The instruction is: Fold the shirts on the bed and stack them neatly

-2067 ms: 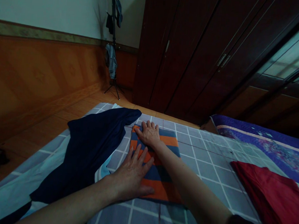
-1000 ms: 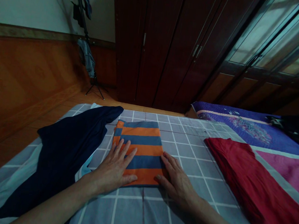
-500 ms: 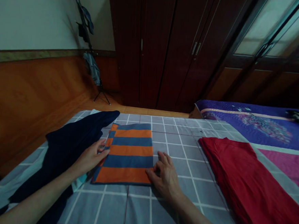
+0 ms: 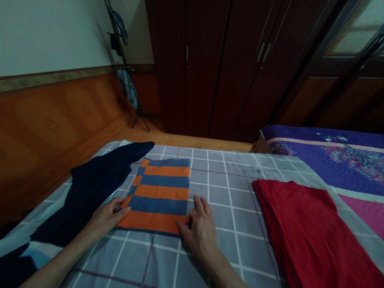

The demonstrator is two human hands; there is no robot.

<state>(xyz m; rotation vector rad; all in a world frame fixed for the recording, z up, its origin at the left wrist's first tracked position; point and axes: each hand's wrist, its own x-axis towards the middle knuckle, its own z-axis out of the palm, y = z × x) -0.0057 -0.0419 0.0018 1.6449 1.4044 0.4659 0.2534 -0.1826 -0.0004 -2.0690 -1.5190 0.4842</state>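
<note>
An orange and blue striped cloth (image 4: 164, 192), folded into a rectangle, lies flat on the grey checked bedspread (image 4: 227, 247). At its lower left edge is my left hand (image 4: 110, 215), thumb and fingers closed on the cloth's edge. My right hand (image 4: 201, 226) rests at the lower right corner, the thumb touching the cloth and the other fingers apart on the bedspread.
Dark blue clothing (image 4: 93, 189) lies in a loose heap on the left. Folded red cloth (image 4: 311, 231) is at the right. Beyond stand a dark wardrobe (image 4: 203, 74), a coat stand (image 4: 116, 29) and a bed with a purple cover (image 4: 302, 162).
My left hand has slid down the cloth's left edge towards its lower corner. The view has shifted a little; my right hand stays at the lower right corner.
</note>
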